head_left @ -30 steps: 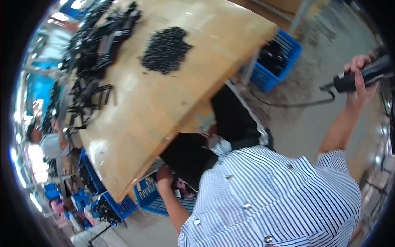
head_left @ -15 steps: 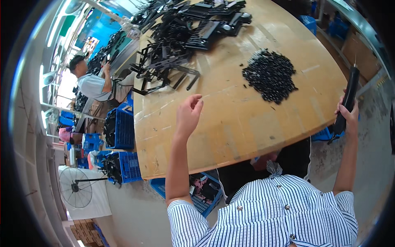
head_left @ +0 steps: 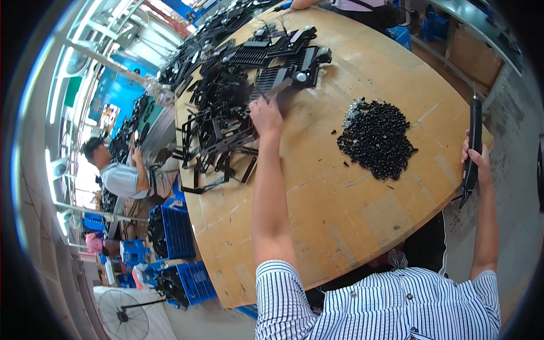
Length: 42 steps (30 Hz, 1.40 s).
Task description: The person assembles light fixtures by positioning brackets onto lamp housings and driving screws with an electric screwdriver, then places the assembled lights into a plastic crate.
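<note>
My left hand (head_left: 266,116) reaches across the table to the edge of a heap of black parts. Its fingers are closed on a dark, flat bracket (head_left: 279,89), smeared by motion. Left of that hand lies a tangle of black metal brackets (head_left: 221,141). Black slatted panels (head_left: 280,75) with round silvery pieces lie just beyond it. My right hand (head_left: 479,161) grips a black electric screwdriver (head_left: 475,133) at the table's right edge, its thin bit pointing up and away. Between my hands is a mound of small black screws (head_left: 378,144), with some silvery ones at its far left.
The tan table (head_left: 317,221) has a curved edge near my body. On the left, blue crates (head_left: 178,229) with black parts stand by a pedestal fan (head_left: 122,314). A co-worker (head_left: 122,175) sits at the far left; another person's arm (head_left: 304,3) shows at the far edge.
My left hand has moved forward from the bare tabletop to the heap and closed on a bracket. The view has shifted. My right hand still holds the screwdriver.
</note>
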{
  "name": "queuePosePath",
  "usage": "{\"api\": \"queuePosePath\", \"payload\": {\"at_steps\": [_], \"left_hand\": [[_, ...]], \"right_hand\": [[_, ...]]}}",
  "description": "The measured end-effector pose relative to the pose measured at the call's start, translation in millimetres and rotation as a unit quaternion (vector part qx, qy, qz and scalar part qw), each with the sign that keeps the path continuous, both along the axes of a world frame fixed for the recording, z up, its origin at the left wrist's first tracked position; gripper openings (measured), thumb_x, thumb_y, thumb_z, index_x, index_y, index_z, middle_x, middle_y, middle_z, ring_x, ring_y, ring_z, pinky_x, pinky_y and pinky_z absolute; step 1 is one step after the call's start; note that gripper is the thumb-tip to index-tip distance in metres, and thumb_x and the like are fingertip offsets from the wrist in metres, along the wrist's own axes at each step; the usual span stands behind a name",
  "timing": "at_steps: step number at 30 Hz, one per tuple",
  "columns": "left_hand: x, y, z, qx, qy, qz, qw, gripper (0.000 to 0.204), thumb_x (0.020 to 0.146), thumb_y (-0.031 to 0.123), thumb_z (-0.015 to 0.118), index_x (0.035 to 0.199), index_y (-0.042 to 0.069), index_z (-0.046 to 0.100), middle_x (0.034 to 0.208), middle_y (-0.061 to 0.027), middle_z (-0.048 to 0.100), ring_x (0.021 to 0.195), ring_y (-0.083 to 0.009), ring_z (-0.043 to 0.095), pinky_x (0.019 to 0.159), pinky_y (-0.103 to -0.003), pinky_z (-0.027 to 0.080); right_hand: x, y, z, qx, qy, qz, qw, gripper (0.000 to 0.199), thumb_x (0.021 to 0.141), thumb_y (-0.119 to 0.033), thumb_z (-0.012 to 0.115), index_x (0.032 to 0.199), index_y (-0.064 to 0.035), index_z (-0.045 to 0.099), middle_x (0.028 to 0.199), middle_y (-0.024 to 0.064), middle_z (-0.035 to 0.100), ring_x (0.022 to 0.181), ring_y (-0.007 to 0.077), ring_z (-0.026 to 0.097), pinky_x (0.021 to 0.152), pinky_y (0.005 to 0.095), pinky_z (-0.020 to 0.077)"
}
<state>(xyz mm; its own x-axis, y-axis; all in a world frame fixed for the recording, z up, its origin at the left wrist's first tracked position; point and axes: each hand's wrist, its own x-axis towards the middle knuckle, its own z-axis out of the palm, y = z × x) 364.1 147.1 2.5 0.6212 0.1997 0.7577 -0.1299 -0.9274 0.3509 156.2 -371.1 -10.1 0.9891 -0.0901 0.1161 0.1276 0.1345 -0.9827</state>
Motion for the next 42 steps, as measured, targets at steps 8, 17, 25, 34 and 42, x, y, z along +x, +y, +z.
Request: {"api": "queuePosePath", "payload": {"at_steps": [8,17,25,34,42], "left_hand": [[-31.0,6.1,101.2,-0.096,0.014,-0.043,0.994,0.039,0.096,0.03,0.047,0.076,0.004,0.067,0.072,-0.0149,0.064,0.067,-0.0298,0.06,0.066,-0.041,0.044],[-311.8,-65.8,113.3,-0.006,0.12,-0.038,0.992,0.027,0.094,0.017,0.053,0.075,-0.001,0.059,0.069,-0.0131,0.062,0.066,-0.0256,0.06,0.062,-0.035,0.044],[-357.2,-174.0,2.2,0.135,0.107,-0.107,0.979,0.012,0.082,0.007,0.064,0.089,-0.001,0.059,0.101,-0.0144,0.062,0.101,-0.0346,0.061,0.085,-0.041,0.048],[-291.1,-207.8,-0.1,0.033,0.124,-0.205,0.97,0.026,0.084,0.015,0.063,0.102,-0.002,0.058,0.105,-0.0174,0.062,0.114,-0.0366,0.053,0.098,-0.046,0.04],[-239.3,-54.9,16.3,-0.13,0.163,-0.069,0.976,0.022,0.087,0.017,0.056,0.097,-0.001,0.064,0.09,-0.0191,0.064,0.085,-0.0367,0.061,0.077,-0.043,0.047]], "right_hand": [[-3.8,-1.4,2.7,-0.008,0.001,-0.013,1.0,0.058,0.081,-0.025,0.063,0.126,0.0024,0.038,0.089,0.0032,0.051,0.072,0.0088,0.055,0.066,0.0232,0.048],[-2.9,-7.4,-2.6,0.029,-0.024,0.002,0.999,0.057,0.081,-0.025,0.065,0.125,0.0029,0.04,0.089,0.0036,0.054,0.073,0.0099,0.057,0.064,0.0236,0.0484],[-1.6,-7.7,-7.3,0.026,-0.027,0.02,0.999,0.058,0.079,-0.024,0.068,0.123,0.0038,0.042,0.085,0.0047,0.056,0.07,0.0117,0.059,0.065,0.0244,0.0483],[-3.7,-12.5,-10.5,0.033,-0.034,0.016,0.999,0.057,0.08,-0.022,0.066,0.125,0.0045,0.041,0.088,0.005,0.054,0.073,0.0123,0.059,0.068,0.025,0.0484],[-1.6,-18.6,-13.2,0.024,-0.04,0.044,0.998,0.057,0.083,-0.021,0.062,0.128,0.0044,0.038,0.092,0.0049,0.053,0.075,0.0112,0.056,0.07,0.0244,0.0477]]}}
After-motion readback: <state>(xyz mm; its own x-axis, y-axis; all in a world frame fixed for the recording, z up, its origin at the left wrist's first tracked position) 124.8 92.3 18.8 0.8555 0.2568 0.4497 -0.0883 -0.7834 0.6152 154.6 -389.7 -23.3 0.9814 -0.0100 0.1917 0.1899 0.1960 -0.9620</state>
